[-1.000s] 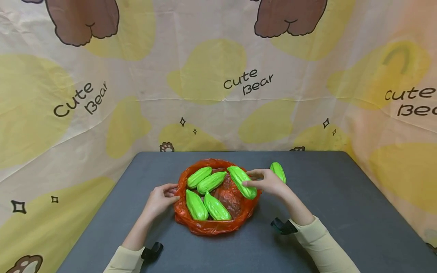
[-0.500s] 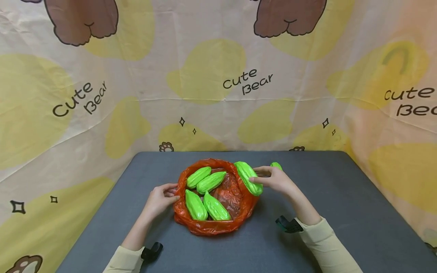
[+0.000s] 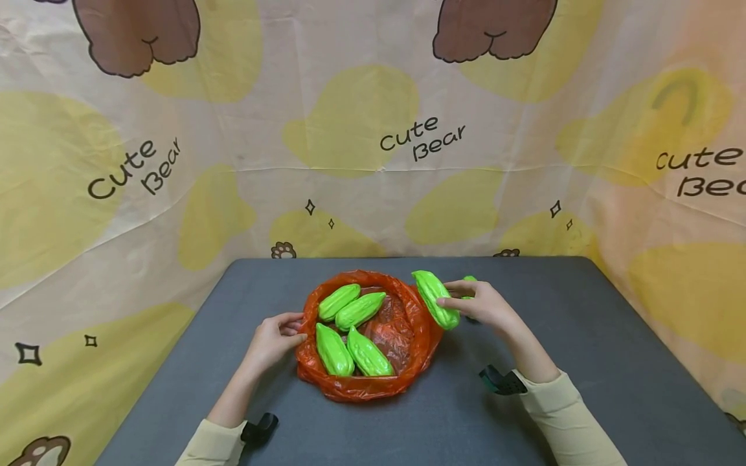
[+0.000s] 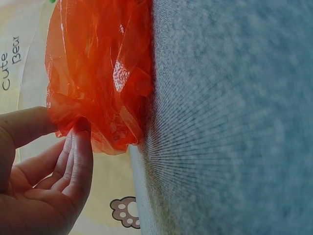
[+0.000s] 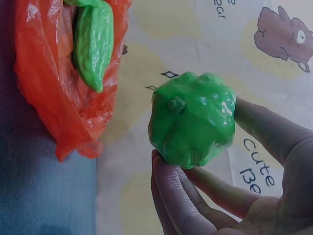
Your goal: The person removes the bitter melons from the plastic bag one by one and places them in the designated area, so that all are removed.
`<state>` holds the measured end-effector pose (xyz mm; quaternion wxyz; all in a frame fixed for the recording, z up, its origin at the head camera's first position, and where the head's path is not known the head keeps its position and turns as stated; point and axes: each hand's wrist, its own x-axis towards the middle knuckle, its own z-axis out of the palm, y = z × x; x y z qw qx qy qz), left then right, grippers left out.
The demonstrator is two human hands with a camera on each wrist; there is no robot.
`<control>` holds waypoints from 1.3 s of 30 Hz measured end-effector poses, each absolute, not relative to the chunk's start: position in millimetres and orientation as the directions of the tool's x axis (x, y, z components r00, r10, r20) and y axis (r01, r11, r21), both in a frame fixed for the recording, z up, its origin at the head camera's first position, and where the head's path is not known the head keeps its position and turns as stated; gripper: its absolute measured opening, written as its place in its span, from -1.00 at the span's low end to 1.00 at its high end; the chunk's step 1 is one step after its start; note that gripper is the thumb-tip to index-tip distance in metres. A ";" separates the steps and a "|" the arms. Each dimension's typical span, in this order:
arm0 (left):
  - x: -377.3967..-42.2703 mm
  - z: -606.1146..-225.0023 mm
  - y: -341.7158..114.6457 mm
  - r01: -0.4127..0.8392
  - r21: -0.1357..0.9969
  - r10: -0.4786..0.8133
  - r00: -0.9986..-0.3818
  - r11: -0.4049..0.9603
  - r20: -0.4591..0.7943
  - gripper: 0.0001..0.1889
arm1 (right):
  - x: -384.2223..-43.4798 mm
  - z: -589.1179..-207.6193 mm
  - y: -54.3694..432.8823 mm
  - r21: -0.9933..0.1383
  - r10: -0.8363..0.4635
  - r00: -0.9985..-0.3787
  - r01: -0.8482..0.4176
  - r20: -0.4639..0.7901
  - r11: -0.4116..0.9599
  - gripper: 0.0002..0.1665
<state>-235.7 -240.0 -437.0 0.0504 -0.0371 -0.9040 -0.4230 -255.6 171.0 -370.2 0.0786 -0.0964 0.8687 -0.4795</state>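
In the head view alone, both show: left hand (image 3: 274, 342) pinching a bag (image 3: 358, 388), right hand (image 3: 484, 305) gripping a gourd (image 3: 432, 298).

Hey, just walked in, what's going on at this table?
A person's left hand pinches the side of an open red bag on the table. Their right hand holds a green vegetable by the bag's right rim. Four similar vegetables lie inside. Another one is mostly hidden behind the right hand.

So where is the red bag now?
In the head view, the red bag sits on the table between the left hand, pinching its left edge, and the right hand, holding a green gourd.
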 end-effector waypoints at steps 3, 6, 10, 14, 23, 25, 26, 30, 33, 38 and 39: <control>-235.7 -437.0 -239.8 0.114 0.759 0.027 -0.992 0.641 0.126 -0.56 | -255.8 -370.3 174.4 -0.844 -0.234 -0.971 -0.087 -0.047 0.529 -0.23; -236.0 -437.2 -240.0 0.118 0.758 0.030 -0.991 0.641 0.128 -0.56 | -255.2 -369.3 177.6 -0.845 -0.220 -0.974 -0.073 -0.053 0.530 -0.22; -235.8 -437.5 -240.4 0.112 0.761 0.029 -0.992 0.639 0.122 -0.56 | -254.3 -367.7 182.2 -0.849 -0.206 -0.976 -0.055 -0.064 0.525 -0.20; -235.1 -436.9 -240.6 0.112 0.762 0.031 -0.992 0.638 0.120 -0.56 | -254.1 -367.2 187.8 -0.851 -0.197 -0.978 -0.047 -0.067 0.523 -0.20; -235.2 -435.8 -240.4 0.114 0.755 0.038 -0.992 0.645 0.117 -0.55 | -251.2 -365.2 198.7 -0.852 -0.202 -0.977 -0.048 -0.069 0.521 -0.18; -235.1 -435.9 -240.4 0.114 0.754 0.036 -0.992 0.647 0.118 -0.56 | -250.9 -365.2 200.8 -0.855 -0.205 -0.976 -0.049 -0.068 0.517 -0.18; -235.2 -436.1 -240.5 0.112 0.753 0.034 -0.992 0.648 0.118 -0.56 | -250.9 -365.3 201.9 -0.858 -0.206 -0.976 -0.047 -0.069 0.512 -0.18; -234.8 -436.2 -240.4 0.111 0.754 0.035 -0.993 0.648 0.116 -0.56 | -251.2 -366.1 206.4 -0.867 -0.198 -0.977 -0.035 -0.075 0.497 -0.17; -234.7 -435.6 -240.0 0.113 0.759 0.038 -0.993 0.642 0.115 -0.56 | -251.2 -366.7 210.1 -0.870 -0.183 -0.980 -0.018 -0.083 0.492 -0.15; -234.2 -435.0 -240.0 0.108 0.765 0.034 -0.993 0.635 0.112 -0.55 | -251.9 -367.7 216.4 -0.868 -0.168 -0.982 -0.010 -0.085 0.496 -0.11; -233.9 -435.1 -240.1 0.108 0.765 0.034 -0.993 0.635 0.112 -0.55 | -252.2 -368.0 217.7 -0.867 -0.168 -0.982 -0.012 -0.083 0.498 -0.11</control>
